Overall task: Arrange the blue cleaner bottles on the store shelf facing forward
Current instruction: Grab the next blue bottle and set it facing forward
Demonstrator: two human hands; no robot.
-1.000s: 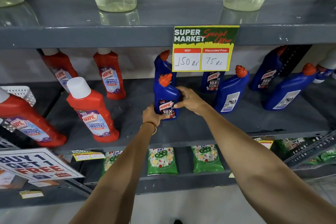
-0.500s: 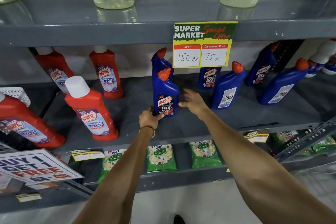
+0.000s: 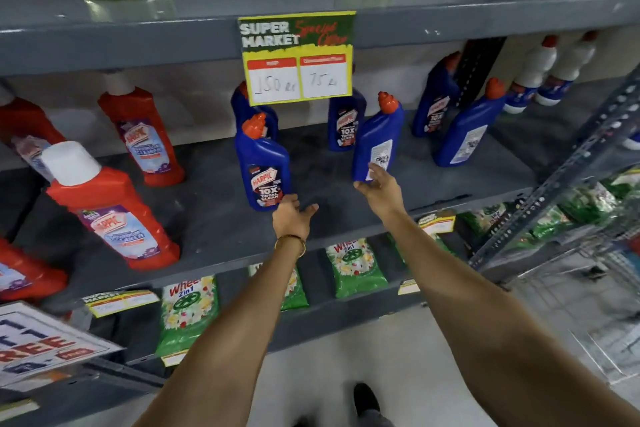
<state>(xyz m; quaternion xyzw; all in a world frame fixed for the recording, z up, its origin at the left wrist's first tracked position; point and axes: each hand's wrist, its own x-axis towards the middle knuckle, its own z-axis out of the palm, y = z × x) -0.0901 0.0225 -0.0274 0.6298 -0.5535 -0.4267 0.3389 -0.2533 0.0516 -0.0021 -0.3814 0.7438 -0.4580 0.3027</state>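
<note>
A blue cleaner bottle with an orange cap stands on the grey middle shelf, its front label facing me. My left hand is just below its base, fingers apart, holding nothing. To the right a second blue bottle shows its white back label. My right hand reaches its lower edge with spread fingers, touching or nearly touching it. Farther back stand other blue bottles: one front-facing, one behind the price sign, one front-facing, and one back-facing.
Red cleaner bottles fill the shelf's left side. A yellow price sign hangs from the upper shelf edge. White-and-blue bottles stand at the far right, green detergent packets on the lower shelf. A slotted metal upright slants on the right.
Both hands have let go of the front-facing blue bottle. My right hand moved right to the back-facing bottle. The view shifted to the right.
</note>
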